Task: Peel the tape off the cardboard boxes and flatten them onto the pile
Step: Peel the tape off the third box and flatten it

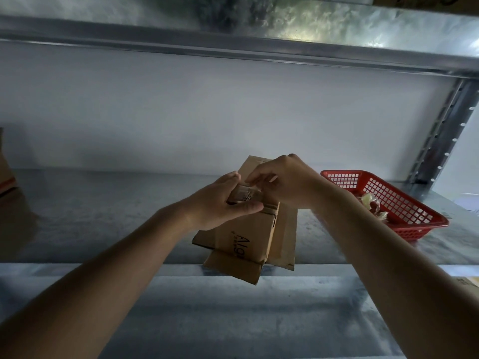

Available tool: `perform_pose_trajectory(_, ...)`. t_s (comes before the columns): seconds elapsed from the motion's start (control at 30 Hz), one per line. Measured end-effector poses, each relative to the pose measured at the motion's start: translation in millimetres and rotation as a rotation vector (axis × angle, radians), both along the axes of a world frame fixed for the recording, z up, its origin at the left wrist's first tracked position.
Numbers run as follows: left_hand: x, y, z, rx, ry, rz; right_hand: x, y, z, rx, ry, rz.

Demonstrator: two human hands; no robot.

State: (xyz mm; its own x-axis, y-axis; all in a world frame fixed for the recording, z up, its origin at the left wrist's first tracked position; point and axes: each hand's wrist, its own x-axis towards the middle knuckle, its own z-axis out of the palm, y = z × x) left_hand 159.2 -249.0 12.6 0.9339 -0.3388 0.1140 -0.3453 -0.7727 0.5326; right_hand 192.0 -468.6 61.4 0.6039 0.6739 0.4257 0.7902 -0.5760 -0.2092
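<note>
Both hands are together over a flattened cardboard box [248, 234] that lies on a metal shelf [103, 216], near its front edge, with one corner of the box reaching a little over that edge. The left hand [220, 203] holds the left side of the box, its thumb laid across the top face and its fingers stretched along the far side. The right hand [282, 182] comes from the right and its fingers are curled down, pinching a piece of clear tape [245, 194] that stands up from the box between the two hands. The tape looks shiny and wrinkled, and I cannot tell how much of it is already free from the cardboard. The box has dark printed letters on the top face, and a second flat cardboard piece [286, 237] lies under it, showing on the right side. A red plastic basket [404, 203] stands on the same shelf to the right, well apart from the box, and it has some crumpled light material [373, 206] inside. At the far left edge a part of another cardboard box [6, 174] is visible on the shelf. Behind the shelf is a white wall [207, 112], and above it runs a metal beam [233, 50] of the rack.
</note>
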Motion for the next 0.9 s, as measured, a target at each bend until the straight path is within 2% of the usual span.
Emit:
perform_pose_trajectory(0.13, -5, -6, 1, 0.004, -0.062, -0.011, 1, 0, -2, 0.046, 0.086, -0.028)
perform_pose_trajectory(0.2, -10, -8, 3, 0.113, -0.111, 0.025, 3, 2, -3, 0.023, 0.084, -0.076)
perform_pose_trajectory(0.3, -20, -13, 2, 0.289, -0.210, 0.134, 6, 8, -4, 0.023, 0.108, -0.061)
perform_pose_trajectory(0.4, -32, -25, -7, 0.326, -0.337, 0.286, 8, 11, -5, 0.044, 0.191, -0.034)
perform_pose_trajectory(0.47, -34, -25, -5, 0.309, -0.308, 0.275, 8, 13, -4, 0.060, 0.213, -0.018)
perform_pose_trajectory(0.63, -26, 11, 30, 0.227, 0.004, 0.035, 7, 11, -9, 0.231, 0.165, 0.023)
perform_pose_trajectory(0.8, -21, 19, 30, 0.155, -0.009, -0.067, 5, 7, -14, 0.277, 0.149, 0.050)
perform_pose_trajectory(0.9, -16, 26, 27, 0.136, 0.016, -0.054, 5, 4, -16, 0.365, 0.200, 0.032)
